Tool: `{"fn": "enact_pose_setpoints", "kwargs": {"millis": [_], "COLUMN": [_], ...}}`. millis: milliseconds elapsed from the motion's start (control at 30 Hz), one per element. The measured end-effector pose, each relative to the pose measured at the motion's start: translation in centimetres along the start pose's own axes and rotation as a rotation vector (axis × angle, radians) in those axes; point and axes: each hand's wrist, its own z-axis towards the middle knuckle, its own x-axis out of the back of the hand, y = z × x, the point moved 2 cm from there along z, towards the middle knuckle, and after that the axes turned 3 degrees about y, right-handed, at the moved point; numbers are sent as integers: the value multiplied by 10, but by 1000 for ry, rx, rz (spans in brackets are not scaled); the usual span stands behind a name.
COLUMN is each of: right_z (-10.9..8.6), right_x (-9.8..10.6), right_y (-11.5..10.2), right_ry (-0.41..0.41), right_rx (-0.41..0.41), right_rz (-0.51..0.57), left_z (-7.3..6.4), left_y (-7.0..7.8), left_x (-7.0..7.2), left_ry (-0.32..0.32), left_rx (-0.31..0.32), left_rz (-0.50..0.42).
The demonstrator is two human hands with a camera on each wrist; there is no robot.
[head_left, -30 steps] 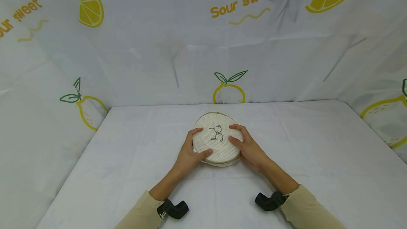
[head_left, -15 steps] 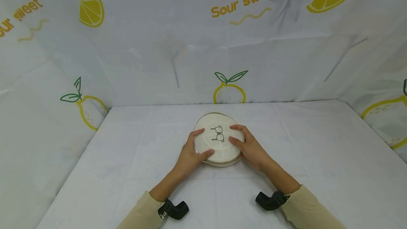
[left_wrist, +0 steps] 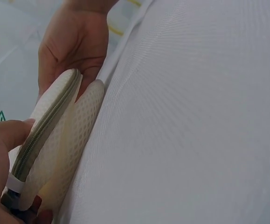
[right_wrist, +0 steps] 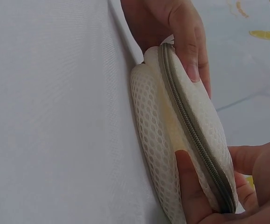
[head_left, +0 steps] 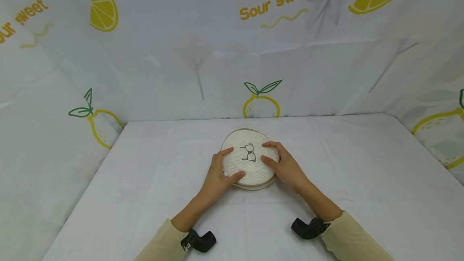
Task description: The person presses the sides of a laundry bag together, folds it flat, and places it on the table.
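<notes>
A round cream mesh laundry bag (head_left: 237,164) with a dark line drawing on its top lies at the middle of the table, between my hands. My left hand (head_left: 216,177) grips its left side, thumb on the top face near the front. On the opposite side, my right hand (head_left: 288,172) holds the edge, thumb and index finger on top. A dark olive zipper (right_wrist: 188,119) runs along the bag's rim and is closed where it shows. Beneath the zipped edge, a second mesh layer (left_wrist: 86,109) bulges against the cloth. The fingers under the bag are partly hidden.
A white cloth (head_left: 145,180) covers the table. Behind it hangs a white curtain (head_left: 163,51) printed with lemons and lettering. Black wrist devices (head_left: 201,241) sit at both sleeve cuffs.
The laundry bag has shifted very slightly to the right with both hands. My left hand's fingers have moved a little along its edge; both hands keep holding it.
</notes>
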Motion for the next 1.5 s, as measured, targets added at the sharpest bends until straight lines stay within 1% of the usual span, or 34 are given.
{"fn": "enact_pose_setpoints", "kwargs": {"millis": [200,500,633,867,933,1067,1167,1267,1367,1433,1500], "right_z": [-1,-2,-1,-2,-3,-2,-3,-4,-7,-8,-9], "right_x": [0,2,3,2,2,1,-2,-5,-8,-10,-11], "right_y": [-3,-5,-4,-6,-7,-8,-9,-9,-9,-9,-9], "right_ry": [36,50,69,102,112,150,191,227,256,254,231], "right_rx": [3,15,26,61,90,176,242,307,400,470,525], "right_rz": [-93,-153,-196,-265,-278,-326,-381,-463,-567,-613,-632], "left_z": [-2,-4,-5,-6,-6,-5,-5,-5,-4,-4,-3], "left_y": [4,2,1,6,6,6,6,6,5,5,5], "left_x": [1,-1,-1,-1,-1,-1,0,0,-1,-1,-1], "left_ry": [9,31,45,75,88,112,111,95,66,45,26], "left_rx": [-36,-49,-72,-106,-121,-151,-165,-169,-173,-189,-210], "left_rz": [37,78,110,166,198,252,267,285,317,350,386]}}
